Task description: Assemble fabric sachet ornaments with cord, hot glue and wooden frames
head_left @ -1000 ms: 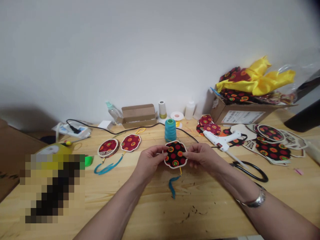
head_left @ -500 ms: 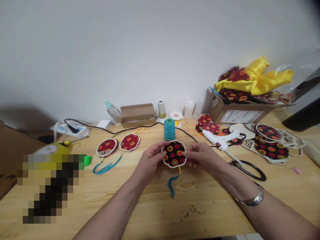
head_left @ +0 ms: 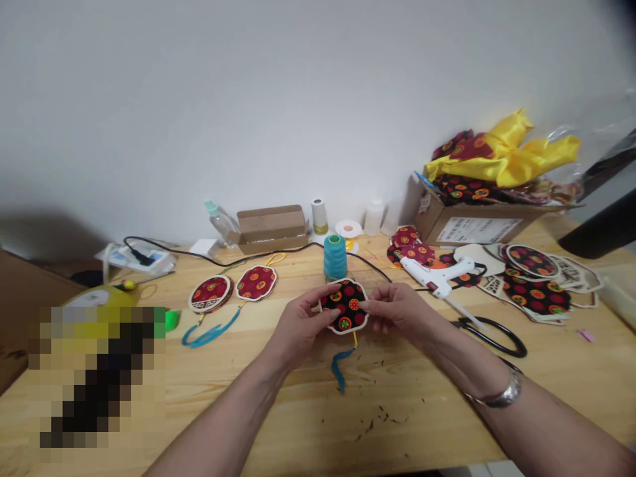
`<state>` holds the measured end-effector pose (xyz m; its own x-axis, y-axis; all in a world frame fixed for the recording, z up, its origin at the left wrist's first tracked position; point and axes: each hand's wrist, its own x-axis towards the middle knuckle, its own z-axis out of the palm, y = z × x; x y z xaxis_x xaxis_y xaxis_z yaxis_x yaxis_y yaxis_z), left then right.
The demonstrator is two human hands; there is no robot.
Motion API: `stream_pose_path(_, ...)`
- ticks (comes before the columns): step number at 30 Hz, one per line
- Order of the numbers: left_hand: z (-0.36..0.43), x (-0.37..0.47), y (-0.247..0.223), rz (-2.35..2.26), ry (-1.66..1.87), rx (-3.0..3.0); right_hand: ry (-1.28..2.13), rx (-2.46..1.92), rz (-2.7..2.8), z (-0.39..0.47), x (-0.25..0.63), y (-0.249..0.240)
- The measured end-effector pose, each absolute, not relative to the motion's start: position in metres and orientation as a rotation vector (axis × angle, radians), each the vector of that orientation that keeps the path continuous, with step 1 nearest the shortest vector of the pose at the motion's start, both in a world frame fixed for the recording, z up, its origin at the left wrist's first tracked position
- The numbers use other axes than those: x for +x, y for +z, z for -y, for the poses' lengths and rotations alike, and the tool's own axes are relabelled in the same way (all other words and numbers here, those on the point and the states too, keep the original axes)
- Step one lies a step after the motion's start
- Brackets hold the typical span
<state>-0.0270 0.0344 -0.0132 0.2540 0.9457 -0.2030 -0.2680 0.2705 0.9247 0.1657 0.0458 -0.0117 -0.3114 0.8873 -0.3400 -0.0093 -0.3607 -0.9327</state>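
Note:
A scalloped ornament [head_left: 348, 306] with black floral fabric and a pale rim is held between both hands above the table. My left hand [head_left: 303, 324] grips its left edge, thumb on the fabric. On the right edge, my right hand [head_left: 392, 310] pinches it between thumb and fingers. A blue tassel [head_left: 340, 370] hangs below on a yellow cord. Just behind stands a teal thread cone [head_left: 335, 257]. Two red floral ornaments, one round [head_left: 211, 293] and one scalloped [head_left: 256, 283], lie to the left.
Right of the hands lie a white glue gun [head_left: 437, 275], black-handled scissors [head_left: 497, 338] and fabric-covered pieces [head_left: 536, 295]. A cardboard box [head_left: 477, 226] holds cloth at the back right. An open small box [head_left: 273, 228], bottles and a black cable line the wall.
My left thumb has slid further inward over the fabric of the ornament. The whole view has shifted slightly; my right hand keeps its pinch.

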Motion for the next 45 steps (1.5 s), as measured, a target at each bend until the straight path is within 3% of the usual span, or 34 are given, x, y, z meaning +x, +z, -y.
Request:
stream_pose_path(24,-0.035,-0.03,-0.007,-0.988,0.934,0.965,1.985,-1.135,1.211,-0.048,0.173,-0.006)
stream_pose_path(34,-0.033,-0.029,-0.013,-0.976,0.898,1.248,1.621,-1.259,1.311,-0.052,0.173,-0.013)
stream_pose_path(45,-0.031,-0.028,-0.01,-0.969,0.933,1.368,1.479,-1.292,1.404,-0.05,0.172,-0.01)
